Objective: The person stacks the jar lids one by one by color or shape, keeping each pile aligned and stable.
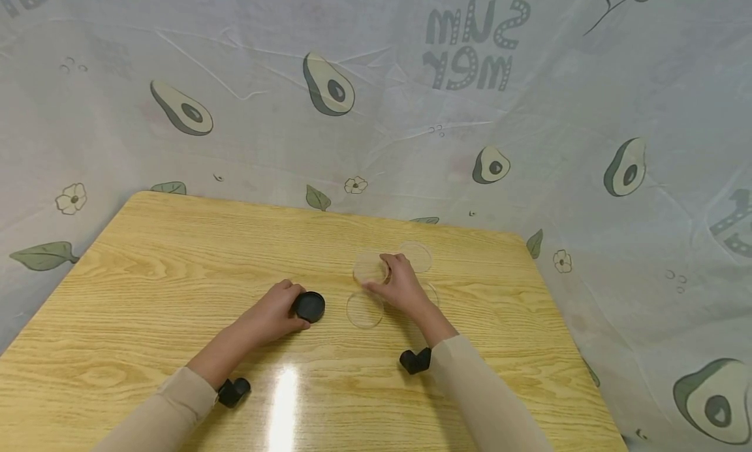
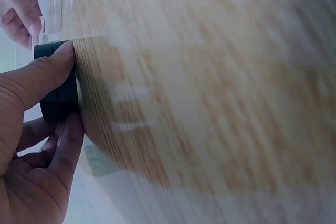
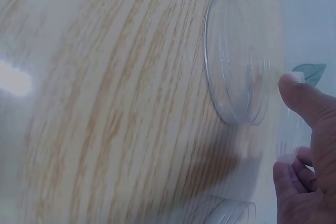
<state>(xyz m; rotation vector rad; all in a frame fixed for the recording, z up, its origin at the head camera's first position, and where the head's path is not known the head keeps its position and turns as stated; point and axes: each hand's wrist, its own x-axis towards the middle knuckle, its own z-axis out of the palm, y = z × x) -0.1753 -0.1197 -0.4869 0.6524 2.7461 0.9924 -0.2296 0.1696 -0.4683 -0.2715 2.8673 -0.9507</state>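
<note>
My left hand (image 1: 273, 316) grips a small, shallow, round black container (image 1: 309, 307) on the table, thumb on one side and fingers on the other. The left wrist view shows its dark side wall (image 2: 60, 90) close to the wood. To its right, my right hand (image 1: 402, 285) holds a clear petri dish (image 1: 367, 268) by its edge between thumb and fingers. Whether that dish touches the table is unclear. Another clear petri dish (image 3: 236, 59) lies just in front of it. Two more clear dishes, one at the back (image 1: 416, 256) and one partly hidden behind my right wrist (image 1: 432, 292), lie nearby.
Everything lies on a light wood-grain table (image 1: 194, 262). A pale curtain (image 1: 258, 132) with printed avocados hangs behind the table and along its right side. Black wrist-worn cameras, one on the left (image 1: 234, 392) and one on the right (image 1: 415, 360), stick out beside the sleeves.
</note>
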